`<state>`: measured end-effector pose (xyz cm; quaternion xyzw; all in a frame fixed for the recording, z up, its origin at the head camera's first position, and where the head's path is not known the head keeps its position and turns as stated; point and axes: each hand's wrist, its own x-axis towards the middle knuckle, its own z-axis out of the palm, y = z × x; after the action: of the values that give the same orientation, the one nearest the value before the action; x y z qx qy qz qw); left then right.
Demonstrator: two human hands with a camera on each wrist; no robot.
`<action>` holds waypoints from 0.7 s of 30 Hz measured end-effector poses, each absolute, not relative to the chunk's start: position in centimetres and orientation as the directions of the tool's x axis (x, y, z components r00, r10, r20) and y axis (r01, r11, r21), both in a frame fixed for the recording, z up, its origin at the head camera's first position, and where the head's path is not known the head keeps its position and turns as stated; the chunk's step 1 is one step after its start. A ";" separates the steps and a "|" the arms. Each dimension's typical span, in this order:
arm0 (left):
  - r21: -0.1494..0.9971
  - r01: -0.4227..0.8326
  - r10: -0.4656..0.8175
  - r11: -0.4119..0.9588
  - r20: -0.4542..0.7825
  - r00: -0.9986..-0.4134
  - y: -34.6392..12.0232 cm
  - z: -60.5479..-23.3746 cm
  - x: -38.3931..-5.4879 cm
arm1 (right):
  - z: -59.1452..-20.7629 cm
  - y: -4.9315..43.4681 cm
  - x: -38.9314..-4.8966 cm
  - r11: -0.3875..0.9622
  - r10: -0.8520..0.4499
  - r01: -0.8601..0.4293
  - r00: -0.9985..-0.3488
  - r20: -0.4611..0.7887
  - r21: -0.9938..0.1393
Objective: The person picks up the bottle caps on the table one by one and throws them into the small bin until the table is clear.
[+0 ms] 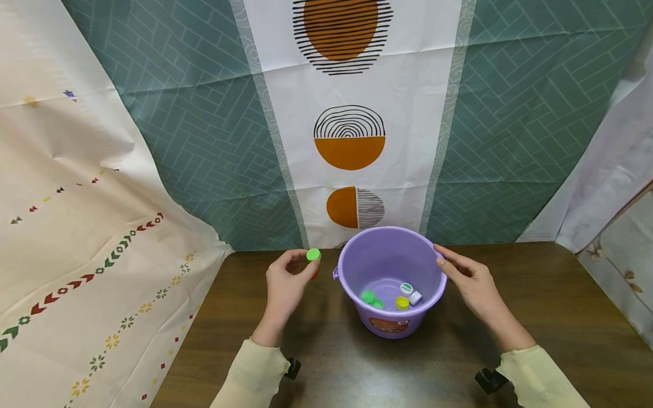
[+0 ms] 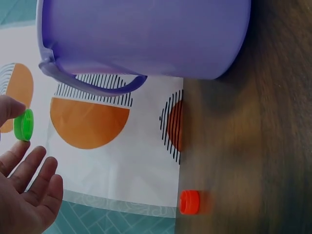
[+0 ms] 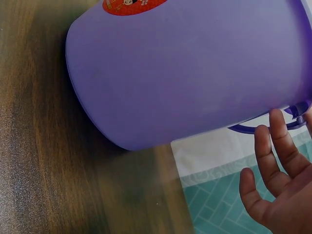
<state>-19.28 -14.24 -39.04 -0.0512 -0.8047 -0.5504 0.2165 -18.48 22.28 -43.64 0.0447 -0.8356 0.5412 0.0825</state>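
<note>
My left hand (image 1: 287, 286) pinches a bright green bottle cap (image 1: 313, 255) between thumb and index finger, left of the purple bucket (image 1: 390, 328). In the left wrist view the cap (image 2: 23, 125) stands on edge between the fingertips, with the other fingers spread. At the bucket's right rim my right hand (image 1: 471, 283) grips the edge between thumb and fingers. Inside the bucket lie green caps (image 1: 368, 296), a yellow cap (image 1: 402, 302) and white caps (image 1: 406, 289). A red-orange cap (image 2: 189, 202) sits on the table, mostly hidden behind the left hand in the head view.
The bucket stands upright on a dark wooden table (image 1: 357, 374), near its back edge. Patterned cloth (image 1: 352, 113) hangs right behind that edge. A cream embroidered cloth (image 1: 117, 272) drapes along the left side. The bucket's handle (image 2: 107, 90) hangs down at its back.
</note>
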 end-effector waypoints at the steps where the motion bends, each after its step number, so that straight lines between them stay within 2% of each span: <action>1: 0.863 0.324 -0.155 0.388 0.407 -0.900 -14.2 -39.1 -19.4 | -43.6 22.3 -18.5 0.410 0.014 -0.164 -0.982 0.186 -0.897; 10: 0.861 0.339 -0.143 0.380 0.416 -0.898 -13.9 -40.8 -21.2 | -43.9 22.3 -18.7 0.412 0.010 -0.175 -0.980 0.197 -0.894; 19: 0.864 0.369 -0.085 0.343 0.419 -0.904 -11.5 -37.5 -19.4 | -43.9 22.3 -18.8 0.393 0.017 -0.169 -0.981 0.191 -0.904; 21: 0.855 0.374 -0.078 0.360 0.427 -0.901 -11.2 -37.8 -19.6 | -43.9 22.3 -18.7 0.390 0.010 -0.180 -0.980 0.199 -0.903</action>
<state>-19.62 -11.16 -37.78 -0.0927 -0.7995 -0.5580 0.2023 -18.71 22.29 -43.88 0.0511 -0.8293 0.5498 0.0862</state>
